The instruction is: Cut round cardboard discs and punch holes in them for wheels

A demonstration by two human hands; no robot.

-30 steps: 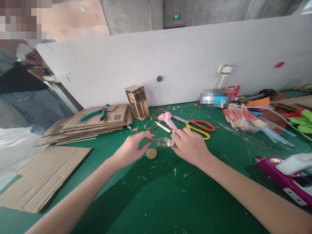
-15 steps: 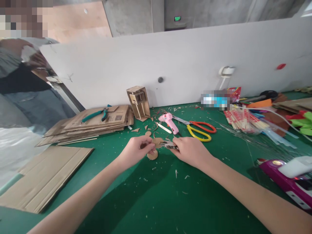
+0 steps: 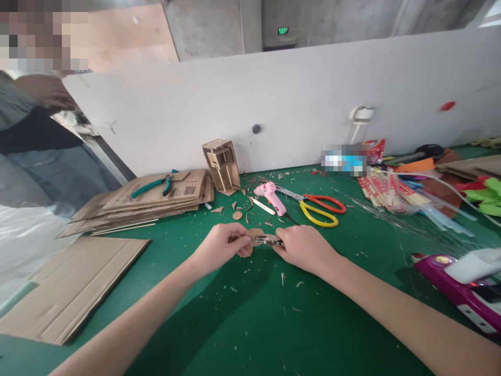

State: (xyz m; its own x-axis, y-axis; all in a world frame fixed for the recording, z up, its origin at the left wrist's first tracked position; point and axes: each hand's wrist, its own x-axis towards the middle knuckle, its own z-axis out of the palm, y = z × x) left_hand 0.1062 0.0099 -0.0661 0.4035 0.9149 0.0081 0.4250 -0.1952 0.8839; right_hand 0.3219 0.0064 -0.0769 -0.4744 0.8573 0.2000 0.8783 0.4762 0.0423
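My left hand (image 3: 223,246) pinches a round cardboard disc (image 3: 256,231) between thumb and fingers. My right hand (image 3: 303,245) is closed around a silver plier-like hole punch (image 3: 270,240), whose jaws lie over the disc's right part. Part of another cardboard disc (image 3: 249,253) shows below my left fingers; most of it is hidden. Beyond my hands, a small cardboard disc (image 3: 237,215) lies flat on the green table (image 3: 250,324). A pink glue gun (image 3: 272,198) and scissors (image 3: 313,203) with red and yellow handles lie just past them.
Stacked cardboard (image 3: 156,196) with teal-handled pliers (image 3: 151,187) lies at left, near a loose sheet (image 3: 78,282). A cardboard box model (image 3: 222,166) stands by the white partition (image 3: 188,104). Bundled sticks (image 3: 383,193) and a purple device (image 3: 450,282) are at right. A person (image 3: 47,136) stands at far left.
Both hands have shifted slightly toward me. The punch's jaws now sit further over the held disc, and my left fingers cover more of the disc below.
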